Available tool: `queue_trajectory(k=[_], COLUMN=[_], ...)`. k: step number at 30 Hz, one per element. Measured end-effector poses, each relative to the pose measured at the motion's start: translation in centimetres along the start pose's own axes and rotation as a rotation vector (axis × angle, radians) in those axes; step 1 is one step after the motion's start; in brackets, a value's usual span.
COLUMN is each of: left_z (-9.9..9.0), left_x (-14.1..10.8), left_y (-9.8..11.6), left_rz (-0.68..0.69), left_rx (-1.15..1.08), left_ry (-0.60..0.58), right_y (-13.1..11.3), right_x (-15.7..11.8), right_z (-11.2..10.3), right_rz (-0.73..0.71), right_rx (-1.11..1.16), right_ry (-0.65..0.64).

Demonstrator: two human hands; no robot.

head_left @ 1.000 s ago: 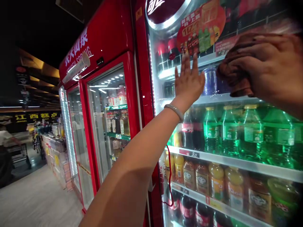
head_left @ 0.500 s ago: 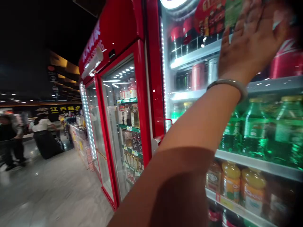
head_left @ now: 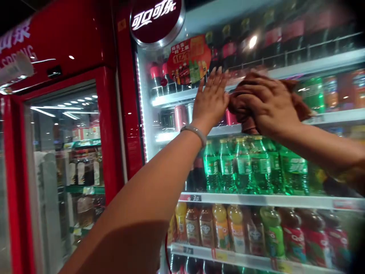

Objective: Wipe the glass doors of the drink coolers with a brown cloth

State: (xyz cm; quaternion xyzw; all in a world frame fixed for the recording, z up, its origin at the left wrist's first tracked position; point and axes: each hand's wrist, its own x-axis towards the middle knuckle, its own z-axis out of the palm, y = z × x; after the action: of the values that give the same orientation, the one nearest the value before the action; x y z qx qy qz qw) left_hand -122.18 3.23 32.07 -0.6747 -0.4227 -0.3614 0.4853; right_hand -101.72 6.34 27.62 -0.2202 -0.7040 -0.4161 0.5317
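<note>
My left hand point(head_left: 211, 99) lies flat with fingers stretched out against the glass door of the drinks fridge, just below a red round sticker point(head_left: 188, 61). A grey bangle circles that wrist. To its right, my right hand point(head_left: 266, 99) presses a brown cloth point(head_left: 247, 123) on the same glass, its fingers curled over the fabric. Part of the cloth bunches out on both sides of the hand. Behind the glass stand green bottles point(head_left: 243, 163) on a middle shelf and cans on the shelf above.
A second red fridge point(head_left: 110, 125) with bottles inside stands to the left. A lit round sign point(head_left: 156, 19) sits at the top of the near fridge. Juice bottles point(head_left: 221, 224) fill a lower shelf, whose white edge point(head_left: 242, 258) carries price tags.
My view has swung right and further back from the fridge. The right hand and brown cloth have come into view. The left hand now appears lower and nearer the middle.
</note>
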Motion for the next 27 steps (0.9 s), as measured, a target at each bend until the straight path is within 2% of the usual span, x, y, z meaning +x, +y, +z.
queue_trajectory(k=[2,3,4,6,8,9,11,13,15,17,20,22,24,25,27], left_z=[-0.2,-0.2,-0.3,-0.5,-0.7,-0.7,-0.7,-0.7,-0.7,-0.7,-0.6,-0.5,-0.3,-0.3,-0.2], left_x=[0.0,0.0,-0.1,-0.2,-0.3,-0.3,-0.3,-0.3,-0.3,-0.4,-0.4,-0.4,-0.3,-0.2,-0.1], left_y=[-0.1,-0.1,-0.1,0.0,0.1,0.1,0.2,0.2,0.2,0.2,0.1,0.1,0.0,0.0,0.0], left_rz=[0.007,0.004,0.003,-0.002,-0.006,-0.007,-0.004,0.005,0.013,0.012,0.005,0.005,0.009,0.009,0.010], left_rx=[-0.008,-0.007,0.000,0.024,0.048,0.055,0.062,0.071,0.084,0.089,0.076,0.064,0.046,0.038,0.030], left_ry=[0.019,0.033,0.043,0.051,0.051,0.055,0.066,0.072,0.077,0.085,0.100,0.102,0.109,0.115,0.118], right_y=[1.6,2.6,3.6,4.7,4.3,3.5,1.7,0.5,1.1,3.5,7.6,8.4,7.2,6.2,4.5], right_x=[1.1,1.3,1.3,0.3,-1.4,-2.1,-2.4,-1.1,1.2,2.9,2.4,0.5,-1.4,-1.8,-1.5], right_z=[-0.4,-0.7,-1.1,-1.6,-1.5,-1.2,-0.4,0.2,0.0,-0.7,-2.0,-2.4,-2.3,-2.1,-1.7], right_rz=[-0.113,-0.120,-0.074,0.137,0.321,0.341,0.242,0.071,-0.052,-0.098,0.005,0.168,0.266,0.260,0.145], right_rx=[-0.013,-0.020,-0.033,-0.085,-0.138,-0.150,-0.144,-0.123,-0.102,-0.072,-0.048,-0.091,-0.166,-0.198,-0.222], right_ry=[-0.046,-0.046,-0.023,0.088,0.200,0.218,0.183,0.108,0.045,0.005,0.079,0.171,0.184,0.156,0.071])
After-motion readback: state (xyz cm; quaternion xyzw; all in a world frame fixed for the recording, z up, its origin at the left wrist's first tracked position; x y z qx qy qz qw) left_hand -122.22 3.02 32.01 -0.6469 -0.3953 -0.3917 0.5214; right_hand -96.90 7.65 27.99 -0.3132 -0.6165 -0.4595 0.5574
